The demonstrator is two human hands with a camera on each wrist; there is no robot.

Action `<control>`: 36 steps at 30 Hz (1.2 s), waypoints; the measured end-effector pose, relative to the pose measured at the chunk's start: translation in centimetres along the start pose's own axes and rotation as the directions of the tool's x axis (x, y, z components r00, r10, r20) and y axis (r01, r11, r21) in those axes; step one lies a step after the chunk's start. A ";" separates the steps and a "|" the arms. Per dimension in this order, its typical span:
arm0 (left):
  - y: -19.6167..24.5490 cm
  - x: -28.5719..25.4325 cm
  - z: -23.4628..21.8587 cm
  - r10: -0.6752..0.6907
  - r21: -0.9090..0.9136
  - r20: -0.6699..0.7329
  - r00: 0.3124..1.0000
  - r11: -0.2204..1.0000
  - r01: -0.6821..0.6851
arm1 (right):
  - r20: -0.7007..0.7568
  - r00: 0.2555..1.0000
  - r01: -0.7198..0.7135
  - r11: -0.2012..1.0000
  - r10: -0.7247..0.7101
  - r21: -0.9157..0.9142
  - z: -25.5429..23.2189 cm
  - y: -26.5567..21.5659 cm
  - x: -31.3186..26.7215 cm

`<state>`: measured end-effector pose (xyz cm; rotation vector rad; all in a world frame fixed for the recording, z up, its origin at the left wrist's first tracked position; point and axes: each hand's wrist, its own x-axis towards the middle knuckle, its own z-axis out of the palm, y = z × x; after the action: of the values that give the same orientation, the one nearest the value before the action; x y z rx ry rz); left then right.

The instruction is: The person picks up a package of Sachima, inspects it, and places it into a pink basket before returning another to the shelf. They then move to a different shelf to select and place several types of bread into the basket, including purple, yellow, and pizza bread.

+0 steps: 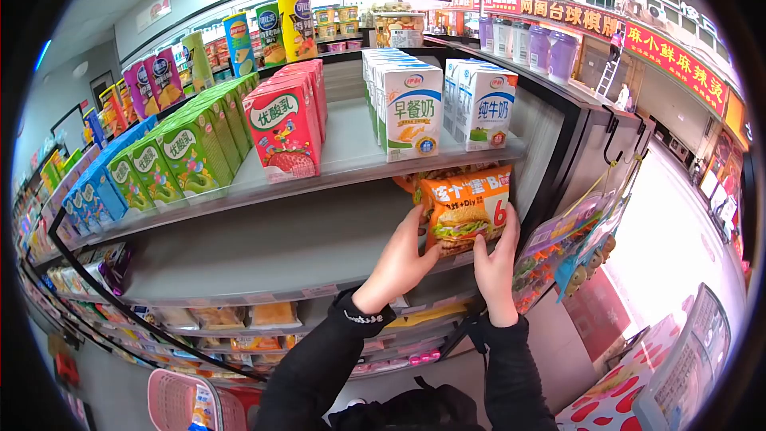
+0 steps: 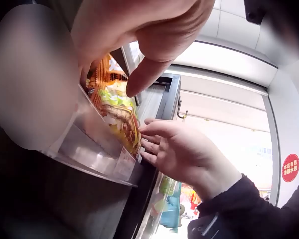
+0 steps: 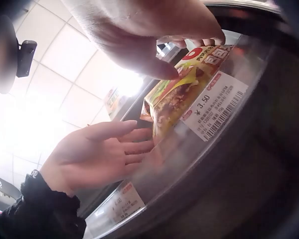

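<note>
An orange snack bag (image 1: 465,209) printed with a burger picture stands upright at the right end of the middle shelf (image 1: 263,251), a little right of the head view's centre, just under the shelf above. The left hand (image 1: 401,259) presses against the bag's left edge with its fingers straight and close together, and the right hand (image 1: 496,259) flanks the right edge, fingers extended upward along the pack with the thumb in front; neither hand curls round it. In the right wrist view the bag (image 3: 182,94) sits behind a clear shelf lip bearing a price label (image 3: 215,105), with the left hand's (image 3: 102,154) flat fingertips touching its lower corner. In the left wrist view the right hand (image 2: 182,152) shows straight fingers laid on the bag's (image 2: 114,107) side. On the shelf above, red cartons (image 1: 285,128) stand left of centre, green cartons (image 1: 187,148) further left, and white milk cartons (image 1: 408,110) directly over the bag. Tall snack tubes (image 1: 297,24) line the top of the frame. Packets hang from hooks (image 1: 570,247) on the right, and a pink basket (image 1: 179,401) sits at lower left.
</note>
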<state>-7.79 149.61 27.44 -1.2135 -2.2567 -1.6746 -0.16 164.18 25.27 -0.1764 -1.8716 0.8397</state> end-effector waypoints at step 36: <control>-16.1 -13.0 -8.1 -0.435 0.089 0.024 0.900 0.898 0.432 | 0.708 0.670 -0.306 0.952 0.222 -0.010 11.6 6.5 -10.2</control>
<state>-12.08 134.34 11.80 -0.7696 -2.7491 -1.6683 -6.96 158.76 10.97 -0.0547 -2.5496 1.3503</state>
